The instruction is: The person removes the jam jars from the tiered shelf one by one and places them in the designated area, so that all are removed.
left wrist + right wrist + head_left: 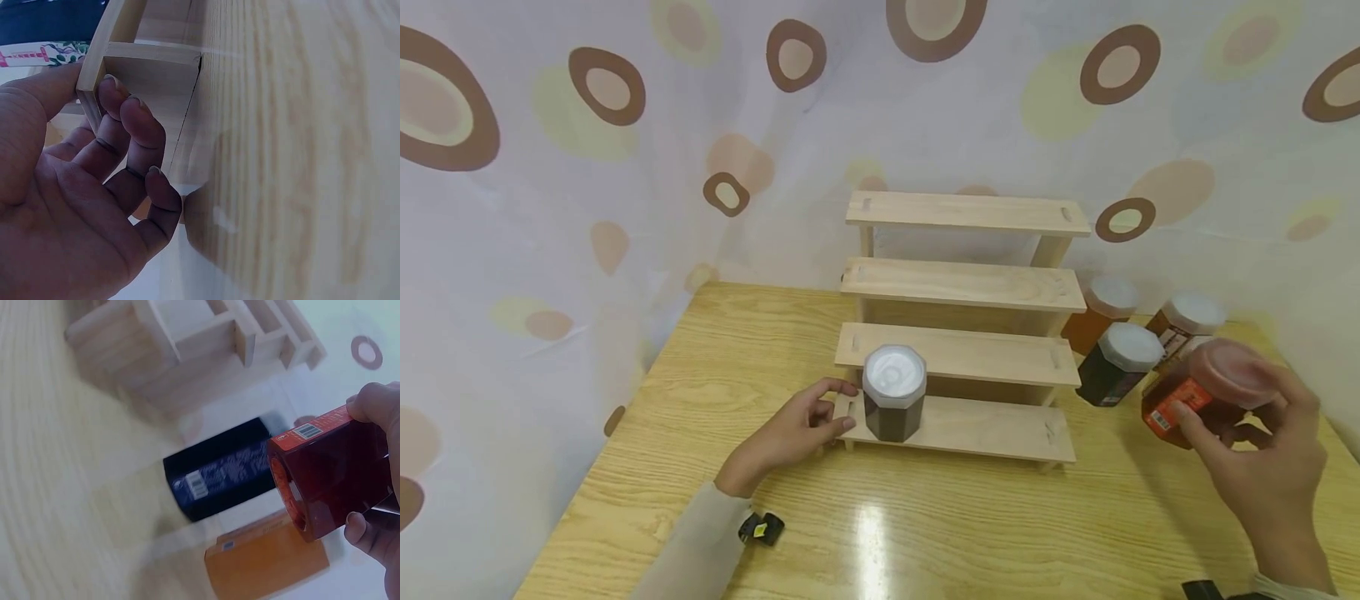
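My right hand (1270,458) grips a dark red jar (1195,392) with a red label and barcode, tilted and raised off the table. In the right wrist view its fingers and thumb clasp the jar (331,475) from opposite sides. At the left end of a four-step wooden display rack (962,429), my left hand (797,429) pinches the lowest board. The left wrist view shows curled fingers (144,122) at that board's edge, the thumb partly hidden behind it. Beside this hand, a dark jar (893,408) with a whitish lid stands upright on the lowest step.
Right of the rack, a dark jar (1116,367), an amber jar (1097,317) and a brown jar (1183,325) stand on the wood-grain table (970,525). A patterned cloth (970,125) hangs behind the rack.
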A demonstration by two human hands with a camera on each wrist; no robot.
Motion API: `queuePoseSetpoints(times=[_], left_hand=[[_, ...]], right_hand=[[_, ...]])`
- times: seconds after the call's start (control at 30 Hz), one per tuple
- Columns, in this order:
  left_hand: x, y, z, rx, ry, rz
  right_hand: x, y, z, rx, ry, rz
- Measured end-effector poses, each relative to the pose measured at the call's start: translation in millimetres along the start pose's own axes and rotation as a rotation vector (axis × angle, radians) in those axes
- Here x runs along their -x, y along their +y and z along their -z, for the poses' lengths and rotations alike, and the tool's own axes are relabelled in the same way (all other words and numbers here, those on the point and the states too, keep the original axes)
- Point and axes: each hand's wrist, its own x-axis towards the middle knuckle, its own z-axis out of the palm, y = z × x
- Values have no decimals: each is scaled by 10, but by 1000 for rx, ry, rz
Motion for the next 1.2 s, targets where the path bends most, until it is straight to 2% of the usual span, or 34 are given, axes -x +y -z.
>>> queuePoseSetpoints(times=[0.33, 0.5, 0.67, 0.83, 0.97, 1.2], left_hand=[[12, 19, -5, 22, -2, 4], [6, 6, -4, 21, -6, -11], [7, -6, 0, 28, -8, -12], [3, -5, 5, 28, -5, 0], [1, -16, 9, 17, -6, -13], [18, 7, 11, 31, -8, 1]], right_hand=[[80, 123, 96, 52, -38, -39], [135, 187, 115, 72, -44, -117], [184, 250, 132, 142, -44, -190], [216, 298, 147, 177, -42, -206], [251, 351, 163, 191, -47, -212], [298, 424, 167, 195, -64, -280]])
